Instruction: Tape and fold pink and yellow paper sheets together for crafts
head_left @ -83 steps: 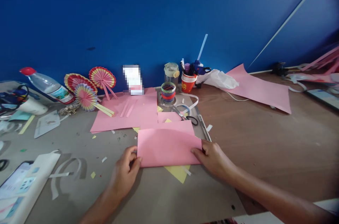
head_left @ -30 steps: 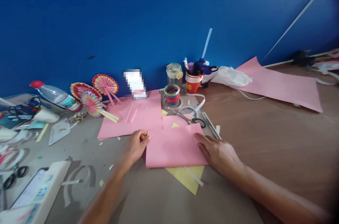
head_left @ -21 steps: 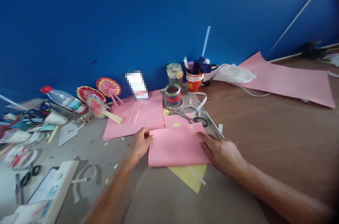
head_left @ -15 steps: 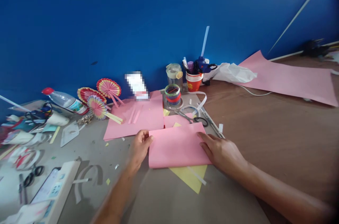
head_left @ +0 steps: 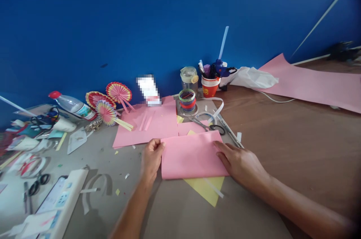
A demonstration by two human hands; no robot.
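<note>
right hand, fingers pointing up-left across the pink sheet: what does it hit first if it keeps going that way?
Likely the left hand at the opposite edge of the folded pink sheet; the right hand only crosses that sheet before it. Depth is unclear.

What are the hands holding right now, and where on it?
Both are on the folded pink paper, which lies flat on the table. The left hand pinches its upper left corner; the right hand presses flat on its right edge.
</note>
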